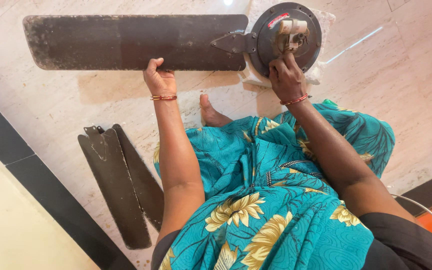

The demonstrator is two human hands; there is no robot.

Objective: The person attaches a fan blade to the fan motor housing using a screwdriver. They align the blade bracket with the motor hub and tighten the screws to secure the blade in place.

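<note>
A dark brown ceiling fan motor [271,47] lies on the pale marble floor at the top, with one long dusty blade [126,42] still fixed to it by a bracket and reaching left. My left hand [159,77] grips the near edge of that blade, thumb curled over the top. My right hand [287,77] rests on the near rim of the motor housing, fingers curled against it just below the cream-coloured centre hub [292,31]. Whether it holds a small tool is hidden.
Two detached fan blades [118,185] lie stacked on the floor at the lower left. A white cloth [321,70] sits under the motor. My lap in teal floral fabric [276,190] fills the lower middle, a bare foot [211,114] showing. A black floor border [41,180] runs diagonally at left.
</note>
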